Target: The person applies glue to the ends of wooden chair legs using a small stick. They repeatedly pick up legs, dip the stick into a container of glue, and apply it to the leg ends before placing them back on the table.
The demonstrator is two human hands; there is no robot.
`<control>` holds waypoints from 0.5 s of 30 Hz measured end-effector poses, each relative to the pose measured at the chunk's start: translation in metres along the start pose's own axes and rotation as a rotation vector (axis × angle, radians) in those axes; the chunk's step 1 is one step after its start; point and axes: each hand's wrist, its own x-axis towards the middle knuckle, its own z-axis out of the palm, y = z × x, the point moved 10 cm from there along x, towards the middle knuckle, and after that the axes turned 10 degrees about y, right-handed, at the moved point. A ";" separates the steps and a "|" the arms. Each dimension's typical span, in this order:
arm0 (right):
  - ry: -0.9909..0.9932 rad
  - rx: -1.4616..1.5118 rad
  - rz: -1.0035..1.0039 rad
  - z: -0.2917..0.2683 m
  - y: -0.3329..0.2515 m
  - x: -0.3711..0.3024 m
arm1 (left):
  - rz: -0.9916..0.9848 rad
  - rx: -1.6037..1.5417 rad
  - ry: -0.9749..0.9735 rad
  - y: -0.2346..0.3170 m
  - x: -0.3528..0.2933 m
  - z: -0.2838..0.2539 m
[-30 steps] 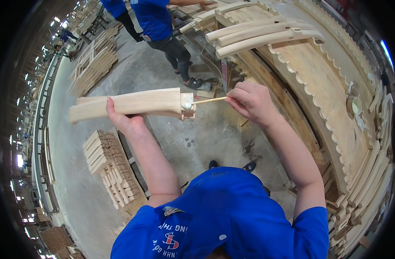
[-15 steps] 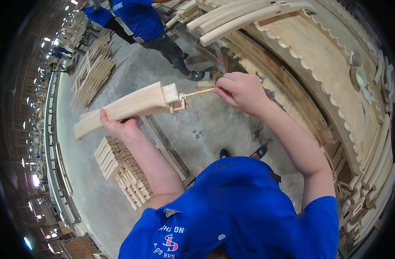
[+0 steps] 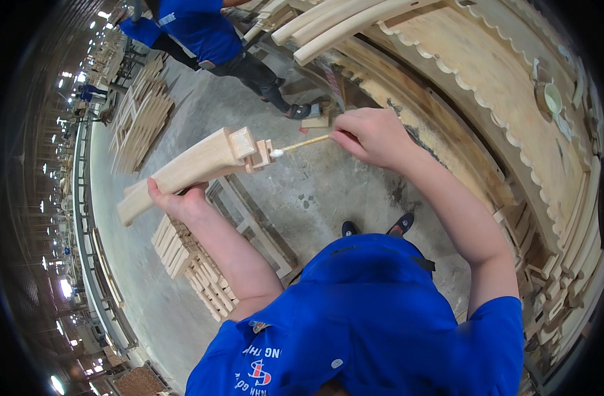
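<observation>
The left hand (image 3: 179, 201) held a long shaped wooden part (image 3: 183, 171) from beneath, its grip closed around the underside near the part's lower end. The part was raised clear of the floor and ran from about eight o'clock up toward two o'clock, so that its notched joint end (image 3: 252, 150) faced the other hand. This attitude appeared to present the joint faces for coating.

The right hand (image 3: 374, 135) was closed in a narrow pinch on a thin stick (image 3: 305, 143). The white-tipped end (image 3: 274, 153) of the stick touched, or lay just beside, the joint end. The stick ran almost level from three o'clock toward nine o'clock, which probably gave fine control of the tip.

Open concrete floor (image 3: 328, 191) lay below both hands, so the part had free room to swing downward and toward six o'clock. A low wooden frame (image 3: 255, 228) lay on the floor under the left forearm. Stacks of small wooden pieces (image 3: 189, 264) stood near it at seven o'clock, well below the held part.

At three o'clock a large tabletop (image 3: 513, 86) with a scalloped edge ran close beside the right forearm and limited movement to that side. Curved wooden parts (image 3: 341, 26) overhung the tabletop at twelve o'clock. A second person in blue (image 3: 209, 33) stood at eleven o'clock, well apart from the held part. More wooden stacks (image 3: 140, 115) lay at ten o'clock.
</observation>
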 end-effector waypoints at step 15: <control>-0.119 -0.069 -0.060 0.027 -0.015 -0.015 | 0.246 -0.128 -0.337 0.019 -0.013 0.010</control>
